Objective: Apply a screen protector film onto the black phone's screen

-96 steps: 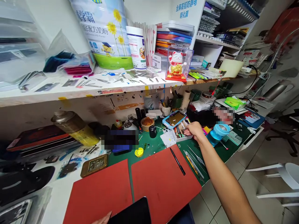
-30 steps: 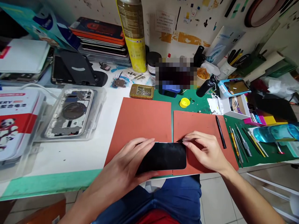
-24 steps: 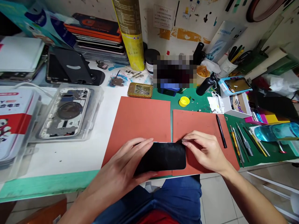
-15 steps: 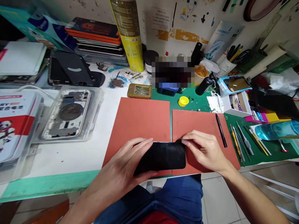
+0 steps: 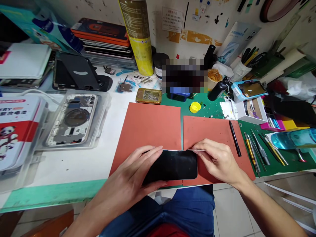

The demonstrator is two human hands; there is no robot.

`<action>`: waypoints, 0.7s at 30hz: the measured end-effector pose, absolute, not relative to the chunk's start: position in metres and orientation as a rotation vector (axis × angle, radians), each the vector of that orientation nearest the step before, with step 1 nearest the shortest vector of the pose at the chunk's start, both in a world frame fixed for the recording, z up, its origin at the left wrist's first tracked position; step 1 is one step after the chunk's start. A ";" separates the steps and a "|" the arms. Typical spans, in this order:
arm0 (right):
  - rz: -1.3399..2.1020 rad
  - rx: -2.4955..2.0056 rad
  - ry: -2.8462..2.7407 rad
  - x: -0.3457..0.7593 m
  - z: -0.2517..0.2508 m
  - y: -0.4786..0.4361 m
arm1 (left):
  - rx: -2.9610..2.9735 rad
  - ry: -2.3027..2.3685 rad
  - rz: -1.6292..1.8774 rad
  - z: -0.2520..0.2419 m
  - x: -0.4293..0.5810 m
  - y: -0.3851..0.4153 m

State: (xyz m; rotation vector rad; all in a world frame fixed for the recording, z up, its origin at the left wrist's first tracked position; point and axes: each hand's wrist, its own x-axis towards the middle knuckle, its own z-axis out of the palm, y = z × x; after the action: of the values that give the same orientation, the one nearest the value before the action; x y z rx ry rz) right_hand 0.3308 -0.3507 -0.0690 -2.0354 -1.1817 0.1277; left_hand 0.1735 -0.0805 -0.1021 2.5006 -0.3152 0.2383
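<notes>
A smartphone (image 5: 176, 164) with a dark, blank screen lies sideways at the mats' near edge. My left hand (image 5: 129, 174) is closed round its left end, fingers along the far long edge and thumb along the near one. At the phone's far right corner, my right hand (image 5: 219, 159) pinches a thin, flat metal strip (image 5: 199, 150), its tip against the phone's far edge. Whether the tip has gone into the seam I cannot tell. Beneath the phone are two reddish-brown mats (image 5: 153, 126) side by side.
Right of the mats lie a black pen-like tool (image 5: 235, 138) and several screwdrivers and tweezers (image 5: 259, 148). A small yellow cap (image 5: 195, 107) and a tin of screws (image 5: 148, 95) stand behind. On the left, an opened phone housing (image 5: 72, 120) lies in a clear plastic case.
The metal strip in my right hand sits slightly lower, its tip closer along the phone's far edge. My left hand and the phone stay put; the view has shifted a little.
</notes>
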 end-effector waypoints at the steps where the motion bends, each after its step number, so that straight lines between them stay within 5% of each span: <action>1: 0.125 -2.037 -1.194 0.330 -0.069 -0.351 | 2.499 -0.319 0.246 -0.102 0.174 -0.080; 21: 0.136 -2.034 -1.141 0.333 -0.063 -0.362 | 2.517 -0.385 0.305 -0.102 0.174 -0.081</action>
State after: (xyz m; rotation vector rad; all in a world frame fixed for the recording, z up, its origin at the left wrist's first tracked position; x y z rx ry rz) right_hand 0.3327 -0.3617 -0.0631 -2.0337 -1.1405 0.1358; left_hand 0.1739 -0.0806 -0.1017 2.5168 -0.3849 0.3052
